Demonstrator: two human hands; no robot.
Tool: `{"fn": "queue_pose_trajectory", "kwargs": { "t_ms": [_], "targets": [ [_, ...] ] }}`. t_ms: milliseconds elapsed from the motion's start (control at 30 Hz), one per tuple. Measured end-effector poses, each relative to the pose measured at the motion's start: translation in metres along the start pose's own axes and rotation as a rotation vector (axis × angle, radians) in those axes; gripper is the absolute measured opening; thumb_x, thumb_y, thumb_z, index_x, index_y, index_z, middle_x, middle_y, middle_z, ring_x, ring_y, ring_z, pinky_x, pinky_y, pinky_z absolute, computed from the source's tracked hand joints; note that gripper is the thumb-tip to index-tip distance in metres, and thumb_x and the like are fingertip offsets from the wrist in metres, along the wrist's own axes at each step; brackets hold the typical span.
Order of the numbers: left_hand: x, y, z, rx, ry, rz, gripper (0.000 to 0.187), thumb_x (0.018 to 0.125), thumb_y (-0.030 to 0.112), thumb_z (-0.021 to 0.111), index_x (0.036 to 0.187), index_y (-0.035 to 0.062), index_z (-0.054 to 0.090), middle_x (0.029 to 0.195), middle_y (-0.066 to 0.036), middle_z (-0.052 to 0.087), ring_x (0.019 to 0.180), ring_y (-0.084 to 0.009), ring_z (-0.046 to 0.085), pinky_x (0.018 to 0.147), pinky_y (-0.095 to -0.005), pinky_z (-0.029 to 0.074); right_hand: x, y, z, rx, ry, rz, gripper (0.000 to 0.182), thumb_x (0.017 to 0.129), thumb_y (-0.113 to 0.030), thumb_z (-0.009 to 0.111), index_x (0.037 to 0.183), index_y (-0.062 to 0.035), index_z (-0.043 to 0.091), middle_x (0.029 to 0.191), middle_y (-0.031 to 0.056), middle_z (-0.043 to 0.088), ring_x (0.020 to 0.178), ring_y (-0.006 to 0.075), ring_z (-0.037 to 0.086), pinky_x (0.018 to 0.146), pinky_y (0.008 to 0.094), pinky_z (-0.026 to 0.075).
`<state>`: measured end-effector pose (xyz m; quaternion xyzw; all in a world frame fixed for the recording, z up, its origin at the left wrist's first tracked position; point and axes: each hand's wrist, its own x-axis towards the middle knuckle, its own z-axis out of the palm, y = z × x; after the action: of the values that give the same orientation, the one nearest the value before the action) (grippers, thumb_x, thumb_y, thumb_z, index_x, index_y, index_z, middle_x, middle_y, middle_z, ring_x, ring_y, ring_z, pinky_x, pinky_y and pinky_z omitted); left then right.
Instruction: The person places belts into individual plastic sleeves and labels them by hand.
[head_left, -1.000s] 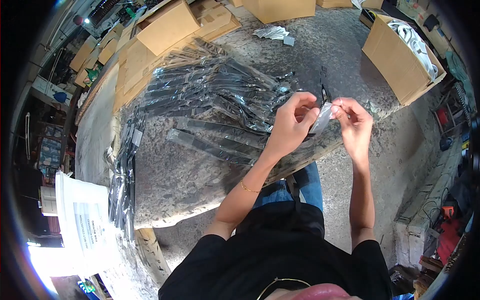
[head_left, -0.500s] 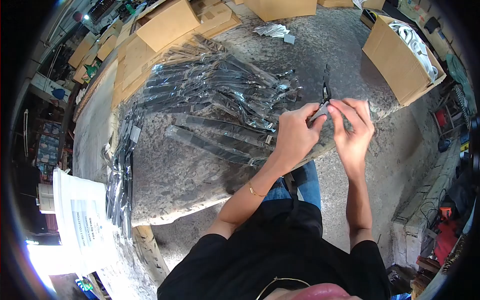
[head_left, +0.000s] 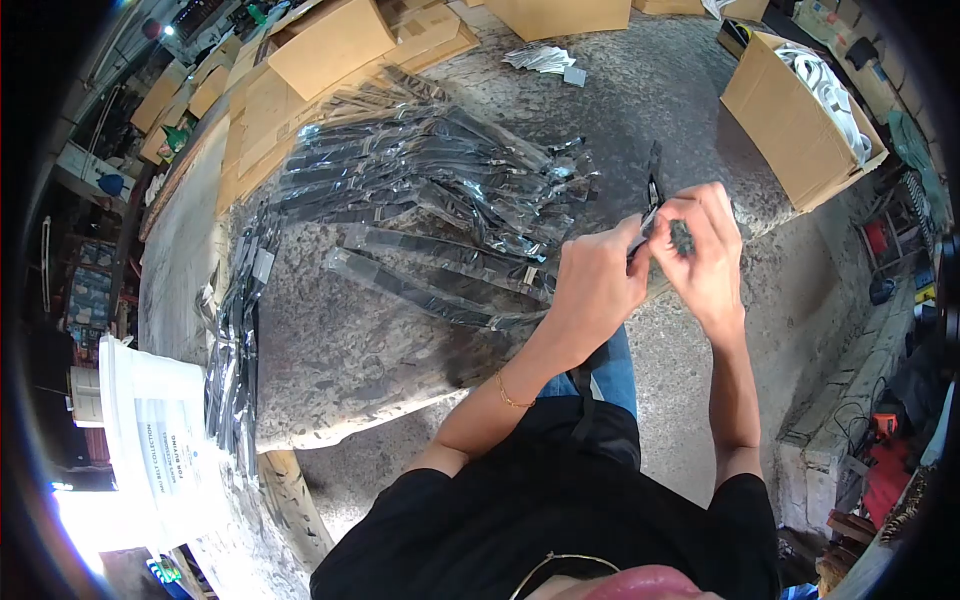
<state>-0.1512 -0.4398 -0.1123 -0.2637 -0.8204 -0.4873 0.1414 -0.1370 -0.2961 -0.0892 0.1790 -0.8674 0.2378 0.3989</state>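
Observation:
My left hand (head_left: 595, 285) and my right hand (head_left: 700, 255) meet at the table's near edge, both pinching one small clear plastic sleeve (head_left: 647, 222) with a dark strip in it. My right fingers curl over a dark piece at its end. A thin black strap (head_left: 653, 175) lies on the table just beyond my hands. To the left spreads a large heap of black straps in clear sleeves (head_left: 430, 190); the closest of them lie just left of my left hand.
The speckled stone table (head_left: 360, 350) carries cardboard boxes (head_left: 325, 45) at the back left, and a small stack of silvery packets (head_left: 545, 60). An open carton with white items (head_left: 800, 100) sits on the floor at right. A white bucket (head_left: 165, 440) stands at left.
Both hands have dropped lower toward the table edge and drawn together. The sleeve, earlier held up and stretched between the fingertips, is now mostly covered by my fingers.

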Motion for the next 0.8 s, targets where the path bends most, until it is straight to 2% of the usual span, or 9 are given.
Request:
{"fn": "queue_pose_trajectory", "kwargs": {
  "t_ms": [33,100,200,333,433,533,600,633,800],
  "targets": [
    [-0.001,0.000,-0.002,0.002,0.001,-0.003,0.019,0.079,0.009,0.067,0.095,0.0000,0.064,0.072,-0.019,0.061,0.060,-0.0342,0.061,0.051,-0.0365,0.044,-0.001,-0.002,0.001,0.003,-0.002,-0.001,0.014,0.070,0.000,0.065,0.079,-0.0028,0.056,0.080,0.0091,0.054,0.075,0.0271,0.053,0.067,0.0365,0.043],
    [-0.001,0.000,-0.005,-0.064,-0.012,-0.009,0.019,0.079,0.010,0.068,0.094,-0.0005,0.064,0.072,-0.019,0.062,0.062,-0.0351,0.061,0.053,-0.0375,0.045,0.000,-0.005,0.004,0.142,0.044,0.270,0.011,0.072,0.001,0.063,0.078,-0.0006,0.054,0.078,0.0096,0.054,0.074,0.0234,0.054,0.067,0.0330,0.045],
    [-0.003,0.000,-0.008,-0.041,-0.013,0.012,0.019,0.078,0.008,0.068,0.095,0.0003,0.064,0.076,-0.019,0.063,0.066,-0.0346,0.062,0.057,-0.0373,0.047,-0.005,-0.003,0.010,0.251,0.019,0.434,0.009,0.073,0.003,0.060,0.077,0.0015,0.052,0.076,0.0091,0.055,0.072,0.0191,0.054,0.067,0.0301,0.045],
    [-0.006,-0.004,-0.006,-0.018,0.081,0.067,0.020,0.077,0.006,0.069,0.096,0.0019,0.064,0.081,-0.017,0.065,0.069,-0.0340,0.063,0.059,-0.0368,0.049,-0.009,-0.002,0.012,0.384,-0.026,0.445,0.009,0.075,0.002,0.062,0.080,0.0018,0.055,0.078,0.0084,0.056,0.072,0.0170,0.054,0.068,0.0295,0.045],
    [-0.004,-0.003,-0.006,-0.043,0.109,0.050,0.023,0.076,0.004,0.069,0.097,0.0021,0.063,0.086,-0.016,0.065,0.072,-0.0331,0.064,0.059,-0.0360,0.049,-0.003,-0.007,0.003,0.485,0.035,0.392,0.011,0.076,0.002,0.065,0.084,0.0019,0.058,0.079,0.0087,0.058,0.071,0.0175,0.054,0.068,0.0294,0.045],
    [-0.003,-0.003,-0.002,-0.005,0.106,0.153,0.021,0.077,0.005,0.065,0.098,0.0039,0.059,0.080,-0.011,0.062,0.065,-0.0308,0.062,0.054,-0.0384,0.048,0.000,-0.005,-0.011,0.307,-0.080,0.307,0.014,0.075,0.001,0.067,0.087,0.0018,0.060,0.082,0.0099,0.059,0.074,0.0208,0.056,0.069,0.0305,0.046],
    [-0.003,0.001,-0.004,0.008,0.051,0.043,0.020,0.077,0.003,0.067,0.096,0.0025,0.062,0.083,-0.014,0.064,0.069,-0.0325,0.063,0.057,-0.0371,0.048,0.000,-0.006,-0.015,0.176,-0.103,0.068,0.012,0.074,0.001,0.067,0.085,0.0013,0.061,0.084,0.0106,0.059,0.076,0.0256,0.057,0.069,0.0328,0.047],
    [-0.003,-0.001,-0.004,0.005,0.049,0.039,0.020,0.077,0.003,0.067,0.096,0.0025,0.062,0.083,-0.014,0.064,0.069,-0.0325,0.063,0.057,-0.0371,0.048,0.003,-0.008,-0.018,0.149,-0.163,0.067,0.011,0.075,0.000,0.066,0.084,0.0002,0.060,0.083,0.0105,0.056,0.079,0.0281,0.056,0.069,0.0361,0.047],
    [-0.005,-0.006,-0.011,0.119,-0.097,0.117,0.019,0.076,0.007,0.067,0.095,0.0044,0.064,0.082,-0.013,0.065,0.070,-0.0323,0.063,0.058,-0.0388,0.048,0.011,-0.007,-0.027,0.007,-0.401,-0.019,0.009,0.077,-0.002,0.062,0.085,-0.0005,0.058,0.083,0.0106,0.054,0.080,0.0284,0.055,0.070,0.0380,0.047]
  ]
}}
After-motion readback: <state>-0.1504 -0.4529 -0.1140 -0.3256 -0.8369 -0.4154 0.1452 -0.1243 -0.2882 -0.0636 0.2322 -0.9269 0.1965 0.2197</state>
